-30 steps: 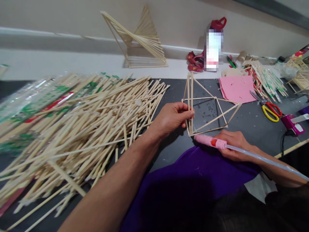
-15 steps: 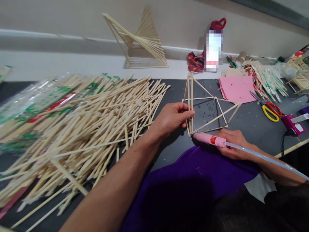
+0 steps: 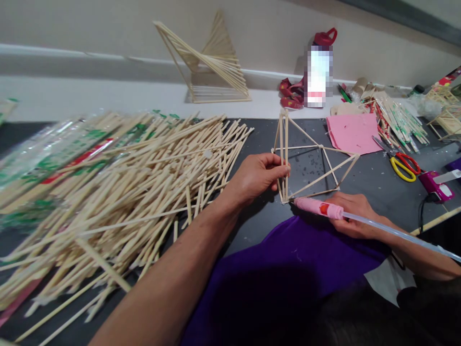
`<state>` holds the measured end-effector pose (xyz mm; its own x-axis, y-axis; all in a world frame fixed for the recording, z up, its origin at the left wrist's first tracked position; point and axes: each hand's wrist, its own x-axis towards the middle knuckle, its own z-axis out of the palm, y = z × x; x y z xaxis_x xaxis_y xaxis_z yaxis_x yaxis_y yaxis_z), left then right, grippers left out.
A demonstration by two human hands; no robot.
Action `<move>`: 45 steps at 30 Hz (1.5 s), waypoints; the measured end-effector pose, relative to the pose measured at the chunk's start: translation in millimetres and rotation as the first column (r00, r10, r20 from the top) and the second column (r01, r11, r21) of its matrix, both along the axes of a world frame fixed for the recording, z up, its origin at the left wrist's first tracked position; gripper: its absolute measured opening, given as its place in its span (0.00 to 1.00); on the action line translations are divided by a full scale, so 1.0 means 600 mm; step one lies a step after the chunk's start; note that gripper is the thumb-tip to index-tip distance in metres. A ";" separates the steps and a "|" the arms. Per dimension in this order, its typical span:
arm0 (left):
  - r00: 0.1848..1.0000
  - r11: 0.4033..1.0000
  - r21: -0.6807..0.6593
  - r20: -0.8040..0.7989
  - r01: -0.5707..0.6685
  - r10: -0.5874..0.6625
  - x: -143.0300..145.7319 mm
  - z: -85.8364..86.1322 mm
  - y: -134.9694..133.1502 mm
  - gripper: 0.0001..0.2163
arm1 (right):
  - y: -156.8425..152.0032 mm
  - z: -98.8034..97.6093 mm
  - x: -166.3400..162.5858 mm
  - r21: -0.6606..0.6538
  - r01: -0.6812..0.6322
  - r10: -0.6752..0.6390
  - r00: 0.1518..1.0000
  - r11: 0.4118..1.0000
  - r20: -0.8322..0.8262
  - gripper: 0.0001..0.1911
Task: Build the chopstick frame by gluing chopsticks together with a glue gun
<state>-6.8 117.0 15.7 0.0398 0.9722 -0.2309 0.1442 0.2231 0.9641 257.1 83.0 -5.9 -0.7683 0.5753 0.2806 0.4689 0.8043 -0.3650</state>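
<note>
My left hand (image 3: 261, 172) pinches upright sticks of a small open frame (image 3: 324, 169) made of pale wooden sticks, which stands on the dark table. My right hand (image 3: 355, 214) is closed on a pink hot glue gun (image 3: 319, 207), its grip hidden by the hand and the gun's body. From the back of the gun a long clear glue stick (image 3: 396, 234) runs to the lower right. The gun's nozzle is beside the frame's near bottom corner; whether they touch, I cannot tell.
A big heap of chopsticks (image 3: 144, 192), some in wrappers, covers the left. Behind stands a twisted stick model (image 3: 216, 65). Scissors (image 3: 403, 166), pink paper (image 3: 355, 132), wrapped chopsticks (image 3: 399, 117), a purple adapter (image 3: 436, 186) and a red-lidded bottle (image 3: 325, 37) are to the right.
My right hand has drawn the glue gun slightly right and down, so its nozzle sits a little away from the corner. My left hand and the frame have stayed put.
</note>
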 end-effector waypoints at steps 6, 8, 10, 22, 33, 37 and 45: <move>1.000 1.000 -0.010 -0.018 0.002 -0.003 -0.001 0.002 0.000 0.05 | 0.004 -0.003 -0.015 0.028 -0.030 0.028 0.999 0.999 0.041 0.12; 1.000 1.000 -0.013 -0.023 0.001 -0.001 0.000 0.003 -0.001 0.05 | 0.005 -0.002 -0.012 0.005 -0.018 0.017 0.998 1.000 0.061 0.12; 1.000 1.000 -0.004 -0.018 0.003 -0.003 0.000 0.001 0.000 0.05 | 0.004 0.003 -0.003 -0.023 0.014 -0.012 0.997 1.000 0.078 0.11; 0.998 0.998 -0.016 0.003 -0.057 0.057 -0.012 0.005 0.003 0.11 | -0.003 0.022 0.015 -0.029 -0.025 0.021 0.994 0.999 -0.107 0.06; 0.903 0.958 0.224 -0.349 -0.178 0.249 -0.024 0.045 0.009 0.14 | 0.001 0.018 0.007 -0.050 -0.038 0.028 0.983 0.998 -0.183 0.08; 0.811 0.874 0.444 -0.426 -0.197 0.400 -0.017 0.095 0.033 0.17 | 0.001 0.022 0.005 -0.028 -0.055 0.049 0.982 0.998 -0.183 0.08; 0.780 0.924 0.368 -0.546 -0.104 0.306 0.013 0.138 0.084 0.10 | -0.002 0.025 0.009 -0.002 -0.051 0.049 0.980 0.999 -0.193 0.06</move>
